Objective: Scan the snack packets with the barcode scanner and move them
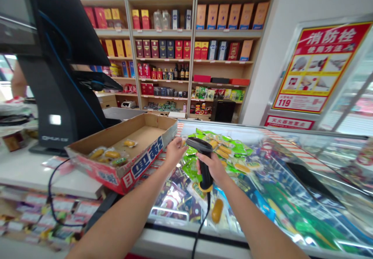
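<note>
a shop with shelves [175, 56] of boxes and bottles fills the upper middle of the frame, and the glass surface [291, 165] of a freezer lies below it. in the centre your right grip [217, 169] is closed around the handle of the black scanner [200, 145], above green packets [233, 148]. just left of it, your left grip [175, 150] is at the corner of the cardboard box [140, 165]; i cannot tell if its curled fingers hold something.

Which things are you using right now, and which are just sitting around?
In use: scanner in the right hand; green packets by the left hand; cardboard box of yellow snacks.
Just sitting around: till screen; shelves of boxes; red poster.
</note>
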A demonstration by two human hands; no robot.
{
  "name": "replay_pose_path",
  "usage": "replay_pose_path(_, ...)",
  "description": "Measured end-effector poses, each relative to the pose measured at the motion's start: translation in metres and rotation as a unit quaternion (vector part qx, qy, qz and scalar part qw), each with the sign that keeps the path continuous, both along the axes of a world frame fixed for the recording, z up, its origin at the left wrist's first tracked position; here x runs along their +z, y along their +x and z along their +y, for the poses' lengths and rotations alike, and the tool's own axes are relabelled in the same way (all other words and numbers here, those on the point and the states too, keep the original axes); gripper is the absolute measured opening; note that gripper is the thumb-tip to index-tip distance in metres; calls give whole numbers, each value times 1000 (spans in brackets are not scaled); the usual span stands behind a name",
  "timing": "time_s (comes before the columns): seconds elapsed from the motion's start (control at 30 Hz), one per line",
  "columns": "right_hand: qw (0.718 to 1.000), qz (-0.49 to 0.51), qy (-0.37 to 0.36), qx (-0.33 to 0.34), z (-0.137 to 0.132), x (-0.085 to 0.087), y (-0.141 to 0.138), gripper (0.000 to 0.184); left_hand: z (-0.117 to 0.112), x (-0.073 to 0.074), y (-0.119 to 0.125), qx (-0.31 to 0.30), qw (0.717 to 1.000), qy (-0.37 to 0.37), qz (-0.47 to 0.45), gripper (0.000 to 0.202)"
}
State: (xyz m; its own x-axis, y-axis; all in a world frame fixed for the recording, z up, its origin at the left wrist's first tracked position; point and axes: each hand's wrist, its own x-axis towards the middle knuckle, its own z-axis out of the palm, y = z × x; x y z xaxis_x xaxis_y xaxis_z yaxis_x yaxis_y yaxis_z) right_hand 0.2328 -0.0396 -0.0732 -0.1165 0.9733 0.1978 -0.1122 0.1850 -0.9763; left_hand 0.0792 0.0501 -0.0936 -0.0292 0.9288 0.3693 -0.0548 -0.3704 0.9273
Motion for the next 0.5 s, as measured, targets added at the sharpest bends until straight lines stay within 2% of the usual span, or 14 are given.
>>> replay_pose_path(0.5, 1000, -8, 1, -8, -1, 0, 0, 29, -6, 5, 1, 12, 999, 23, 34, 30)
